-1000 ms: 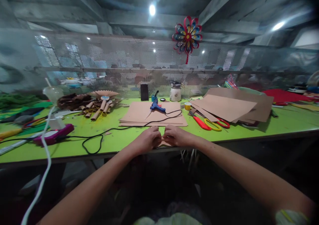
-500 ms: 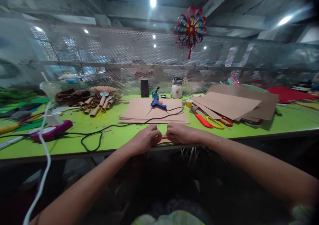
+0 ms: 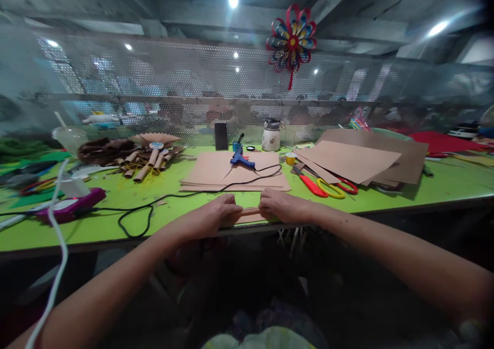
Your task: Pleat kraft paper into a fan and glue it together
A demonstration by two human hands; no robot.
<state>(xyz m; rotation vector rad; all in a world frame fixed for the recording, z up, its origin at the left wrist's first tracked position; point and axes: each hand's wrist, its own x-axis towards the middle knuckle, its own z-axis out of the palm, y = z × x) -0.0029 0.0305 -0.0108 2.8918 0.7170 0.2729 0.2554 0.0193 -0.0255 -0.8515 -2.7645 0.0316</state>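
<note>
At the table's front edge lies a small piece of brown kraft paper point(image 3: 250, 216), its far side rolled or folded over. My left hand point(image 3: 219, 215) has its fingers closed on the left end of the roll. The right end is pinched under the curled fingers of my right hand point(image 3: 281, 206). Both thumbs are mostly hidden. Just beyond my hands is a stack of brown paper sheets point(image 3: 200, 176), and a blue glue gun point(image 3: 242, 158) rests on it, its black cord trailing left.
Scissors with red and yellow handles point(image 3: 330, 188) lie right of the stack, near large brown sheets point(image 3: 351, 158). Paper rolls with a pleated fan point(image 3: 154, 153), a purple power strip point(image 3: 73, 205) and a white cable point(image 3: 57, 266) are at left. A bottle point(image 3: 271, 137) stands behind.
My left hand has slid left along the paper, widening the gap between my hands and showing more of the roll. My right hand stays nearly in place. The view has shifted slightly.
</note>
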